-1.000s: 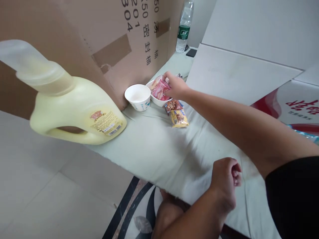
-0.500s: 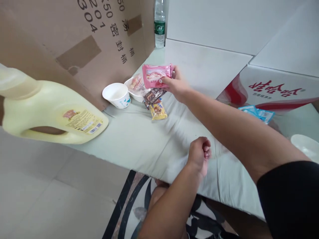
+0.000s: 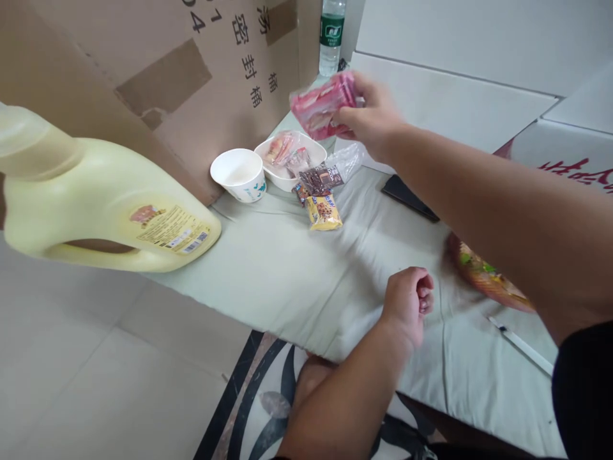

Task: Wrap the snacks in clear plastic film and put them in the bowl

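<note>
My right hand (image 3: 373,121) grips a pink, glossy packet (image 3: 318,112), raised above the far end of the cloth-covered table; motion blurs it. Below the packet, a white bowl (image 3: 310,145) contains several plastic-wrapped pieces. Against its front lie a dark brown wrapped snack (image 3: 322,180) and a yellow snack packet (image 3: 324,214), with crumpled clear plastic (image 3: 348,160) beside them. To their left stands a white paper cup (image 3: 242,185). My left hand (image 3: 407,300) rests near the table's front edge, fingers curled, with nothing visible in it.
A big cardboard box (image 3: 105,57) walls off the left, with a pale yellow jug (image 3: 110,191) before it. A water bottle (image 3: 331,38) stands at the back. Right of the snacks are a dark flat object (image 3: 409,198), a patterned round item (image 3: 488,275) and a thin white-handled tool (image 3: 524,350).
My right hand has lifted the pink packet up and away from the snacks and tilted it. The view has shifted slightly. My left hand stays curled on the table.
</note>
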Available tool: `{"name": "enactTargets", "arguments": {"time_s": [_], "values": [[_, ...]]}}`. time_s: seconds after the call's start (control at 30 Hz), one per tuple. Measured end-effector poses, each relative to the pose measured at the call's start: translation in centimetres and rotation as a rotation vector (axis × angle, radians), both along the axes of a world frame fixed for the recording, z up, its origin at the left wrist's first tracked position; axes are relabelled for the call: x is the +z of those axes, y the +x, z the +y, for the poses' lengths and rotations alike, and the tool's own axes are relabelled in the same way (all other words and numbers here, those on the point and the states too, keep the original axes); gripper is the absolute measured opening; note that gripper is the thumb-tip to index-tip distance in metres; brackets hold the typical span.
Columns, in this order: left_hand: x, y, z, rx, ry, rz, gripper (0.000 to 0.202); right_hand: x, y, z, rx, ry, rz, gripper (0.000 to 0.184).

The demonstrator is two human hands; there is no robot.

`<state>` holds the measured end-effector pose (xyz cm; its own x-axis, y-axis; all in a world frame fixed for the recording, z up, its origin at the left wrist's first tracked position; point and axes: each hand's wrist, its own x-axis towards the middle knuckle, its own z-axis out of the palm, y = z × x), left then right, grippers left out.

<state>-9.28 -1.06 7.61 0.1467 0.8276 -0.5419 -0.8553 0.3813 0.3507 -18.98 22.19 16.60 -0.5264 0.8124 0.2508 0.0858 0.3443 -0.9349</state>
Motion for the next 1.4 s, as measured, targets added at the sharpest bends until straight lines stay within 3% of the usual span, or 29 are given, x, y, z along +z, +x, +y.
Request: {"name": "enactTargets", "arguments": {"time_s": [0.1,0.17,0.23,0.27,0.33,0.4,0.47,0.6,0.7,0.77,0.87,0.93,1.03,1.17,1.23,1.4], "values": [[-0.1,-0.7,0.0,0.023,-0.022,-0.016,0.016,0.7,5.0,-4.3,-0.013,0.218,0.001,0.049],[-0.2,-1.4,-0.2,0.045,-0.009,-0.020,0.018,-0.3,10.4,-8.3,-0.169,0.621,-0.059,0.057],[-0.3,-1.9,-0.5,0.030,0.050,-0.004,0.022,-2.4,16.3,-12.6,-0.512,0.876,-0.169,0.051],[-0.3,-2.0,-0.8,0.000,0.099,0.006,0.027,-3.7,18.9,-14.8,-0.578,0.919,-0.210,0.044],[-0.3,-1.9,-1.5,-0.121,0.220,0.009,0.044,-6.3,23.0,-18.7,-0.542,1.012,-0.245,0.044],[-0.4,-1.3,-2.0,-0.271,0.336,-0.016,0.060,-8.3,25.4,-21.9,-0.507,1.053,-0.318,0.044],[-0.7,-0.2,-2.1,-0.359,0.404,0.035,0.067,-9.3,26.8,-24.2,-0.433,1.033,-0.403,0.044],[-1.9,1.7,-1.5,-0.323,0.438,0.338,0.070,-10.2,30.2,-27.0,-0.278,0.793,-0.412,0.036],[-2.4,2.2,-1.3,-0.366,0.507,0.544,0.071,-11.9,33.8,-27.8,-0.481,0.507,-0.164,0.036],[-2.1,2.4,-1.6,-0.524,0.563,0.604,0.075,-13.2,35.7,-27.7,-0.570,0.270,-0.002,0.052],[-1.6,3.3,-2.1,-0.802,0.618,0.677,0.074,-14.1,37.1,-27.1,-0.462,-0.006,0.092,0.069],[-1.5,4.3,-2.3,-0.860,0.624,0.715,0.074,-13.9,37.2,-26.7,-0.409,-0.056,0.077,0.054],[-2.2,5.6,-2.0,-0.770,0.648,0.771,0.087,-13.2,37.1,-26.5,-0.423,0.053,0.013,0.029],[-3.3,6.1,-1.6,-0.648,0.659,0.847,0.111,-13.4,36.3,-27.2,-0.422,0.293,-0.180,0.025],[-3.7,5.9,-1.5,-0.582,0.680,0.890,0.101,-13.7,35.6,-27.6,-0.392,0.352,-0.282,0.028],[-4.2,4.9,-1.0,-0.517,0.674,1.009,0.047,-13.7,34.2,-28.1,-0.343,0.414,-0.400,0.031]]}}
